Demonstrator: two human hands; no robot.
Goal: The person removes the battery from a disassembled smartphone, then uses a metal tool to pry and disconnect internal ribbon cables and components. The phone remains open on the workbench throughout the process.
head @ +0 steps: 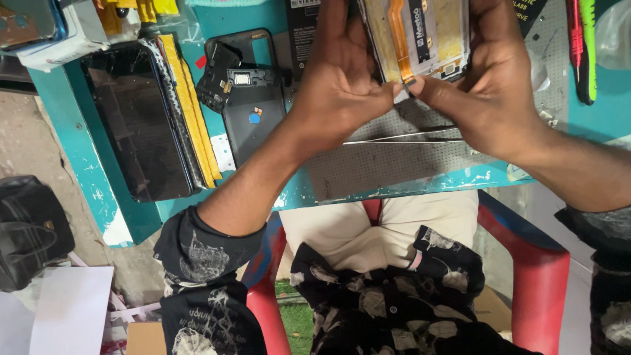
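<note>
Both hands hold one opened phone body with gold shielding and an orange flex strip [420, 36] at twelve o'clock: left hand [342, 82] and right hand [490, 85] pinch its lower edge, fingertips meeting. One pair of slim steel tweezers [401, 137] lies beneath on the grey perforated mat [388, 164]. At nine o'clock lie one cracked black screen panel [135, 118] and one dark plastic back cover [246, 98]. The teal table's near edge [420, 187] lies at six o'clock.

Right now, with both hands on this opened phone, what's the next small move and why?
Probably a slow peel along the lower edge. The left hand and right hand both pinch the bottom edge of the opened phone, fingertips nearly meeting, with the orange flex cable bared just above. The tweezers lie unused on the grey mat below, so the fingers are doing the gripping; pull gently to spare the cable.
</note>
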